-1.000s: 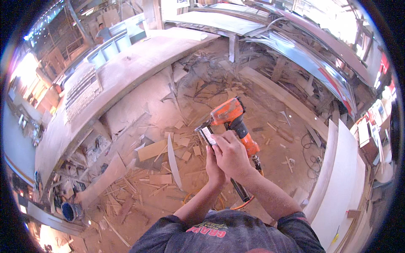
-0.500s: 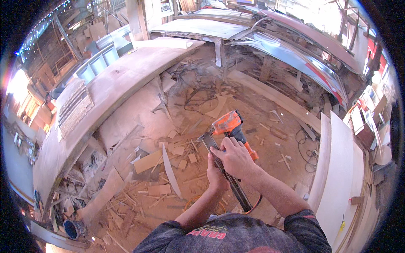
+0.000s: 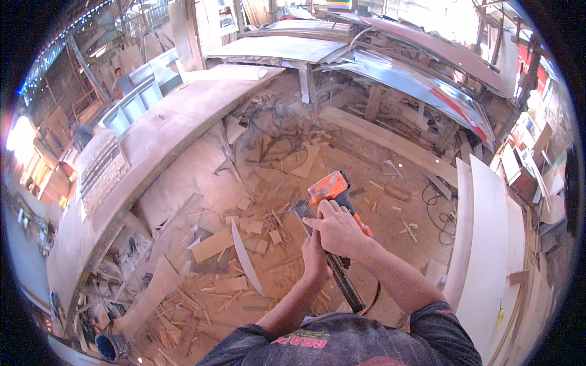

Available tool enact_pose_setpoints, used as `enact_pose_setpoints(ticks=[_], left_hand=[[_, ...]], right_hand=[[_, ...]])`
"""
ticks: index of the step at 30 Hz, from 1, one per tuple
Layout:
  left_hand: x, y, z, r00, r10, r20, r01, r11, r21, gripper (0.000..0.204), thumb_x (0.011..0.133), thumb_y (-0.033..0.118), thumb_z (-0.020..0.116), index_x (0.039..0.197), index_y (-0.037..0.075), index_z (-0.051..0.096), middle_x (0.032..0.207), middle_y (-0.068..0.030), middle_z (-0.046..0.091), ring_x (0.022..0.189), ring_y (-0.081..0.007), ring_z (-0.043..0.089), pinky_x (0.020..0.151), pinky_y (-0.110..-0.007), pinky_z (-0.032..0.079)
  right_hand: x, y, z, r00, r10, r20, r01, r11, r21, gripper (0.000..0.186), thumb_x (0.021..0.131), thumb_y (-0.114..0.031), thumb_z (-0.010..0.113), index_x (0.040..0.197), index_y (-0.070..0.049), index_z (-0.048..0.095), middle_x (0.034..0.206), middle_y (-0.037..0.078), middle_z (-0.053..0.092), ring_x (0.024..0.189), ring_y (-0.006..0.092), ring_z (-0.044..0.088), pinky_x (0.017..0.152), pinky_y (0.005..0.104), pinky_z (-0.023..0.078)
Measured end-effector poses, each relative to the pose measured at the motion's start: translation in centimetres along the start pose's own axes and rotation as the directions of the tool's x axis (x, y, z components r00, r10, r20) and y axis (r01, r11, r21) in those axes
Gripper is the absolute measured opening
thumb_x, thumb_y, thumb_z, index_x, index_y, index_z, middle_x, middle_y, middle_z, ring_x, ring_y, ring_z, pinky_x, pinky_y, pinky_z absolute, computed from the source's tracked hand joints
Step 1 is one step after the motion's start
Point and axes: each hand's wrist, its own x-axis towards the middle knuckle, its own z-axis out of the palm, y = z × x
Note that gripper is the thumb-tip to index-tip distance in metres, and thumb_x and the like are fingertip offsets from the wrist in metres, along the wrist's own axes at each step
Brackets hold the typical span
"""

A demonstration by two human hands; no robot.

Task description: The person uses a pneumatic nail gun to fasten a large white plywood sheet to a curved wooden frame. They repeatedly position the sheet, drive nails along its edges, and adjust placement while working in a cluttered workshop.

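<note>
A person holds an orange nail gun (image 3: 328,186) up over the messy floor, in front of their chest. Its orange top points far, and its long dark rail (image 3: 345,287) slants down toward the person's shirt (image 3: 360,341). Both hands are on the gun, just below the orange top. The left hand (image 3: 314,259) is at the near left side of the rail. It looks closed around it, but the fingertips are hidden. The right hand (image 3: 343,232) lies over the top end of the rail, beside the handle. Its fingers are bent, with one stretched left across the rail; whether they pinch something small cannot be told.

The step in hand seems to be handling the rail. The next move would call for a firm left hand, so the gun does not tip, and careful right fingers.

Below lie a white curved strip (image 3: 245,259), a tan board (image 3: 213,245) and lots of wood bits. To the right are a thin black cord (image 3: 425,198) and tall pale boards (image 3: 485,235). A long table (image 3: 177,119) is on the left, and big sheets (image 3: 415,85) are piled on the far right.
</note>
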Motion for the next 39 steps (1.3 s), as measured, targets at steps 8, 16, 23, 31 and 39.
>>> enact_pose_setpoints(ticks=[8,16,23,31,39], left_hand=[[2.9,-0.7,-3.6,0.987,-0.017,-0.157,0.005,0.997,-0.075,0.039,0.11,0.041,0.051,0.104,0.004,0.063,0.09,-0.0079,0.066,0.083,-0.0219,0.067,0.076,-0.043,0.057],[6.7,0.7,-6.6,0.975,0.019,-0.223,-0.033,0.998,-0.061,0.039,0.104,0.048,0.062,0.101,0.01,0.068,0.097,-0.0047,0.068,0.087,-0.0281,0.066,0.081,-0.05,0.056],[6.2,1.1,-4.5,0.962,-0.091,-0.257,0.084,0.996,-0.037,0.04,0.102,0.05,0.063,0.104,0.01,0.065,0.096,-0.0069,0.064,0.086,-0.0289,0.061,0.086,-0.05,0.052],[6.6,-0.9,-5.5,0.947,-0.213,-0.239,0.201,0.977,-0.072,0.041,0.107,0.048,0.053,0.095,0.01,0.061,0.084,-0.0067,0.062,0.078,-0.0248,0.064,0.075,-0.045,0.055],[5.7,-0.3,-4.1,0.952,-0.262,-0.155,0.247,0.963,-0.111,0.049,0.106,0.055,0.048,0.105,0.008,0.06,0.091,-0.0073,0.064,0.08,-0.0269,0.066,0.077,-0.048,0.057]], right_hand=[[-5.1,-1.5,-0.8,0.991,-0.063,-0.115,0.08,0.986,0.149,0.032,0.085,-0.009,0.069,0.116,-0.015,0.076,0.108,0.011,0.055,0.102,0.0299,0.059,0.084,0.0443,0.05],[-16.6,-0.7,2.3,0.944,-0.207,0.256,0.196,0.978,0.069,0.045,0.077,-0.016,0.076,0.123,-0.017,0.072,0.115,0.013,0.057,0.096,0.0298,0.063,0.085,0.04,0.055],[-17.6,0.6,7.5,0.98,-0.18,0.084,0.159,0.965,0.21,0.042,0.081,-0.008,0.07,0.122,-0.017,0.074,0.103,0.01,0.057,0.094,0.0266,0.064,0.079,0.0378,0.056],[-14.4,-0.4,5.7,0.987,-0.149,0.055,0.142,0.983,0.113,0.03,0.079,-0.011,0.069,0.107,-0.02,0.076,0.102,0.008,0.059,0.098,0.0275,0.063,0.086,0.0392,0.052],[-12.7,-0.2,5.9,0.991,-0.131,0.04,0.133,0.99,-0.054,0.062,0.069,-0.025,0.08,0.129,-0.031,0.066,0.122,0.008,0.054,0.13,0.0291,0.049,0.112,0.0545,0.035]])
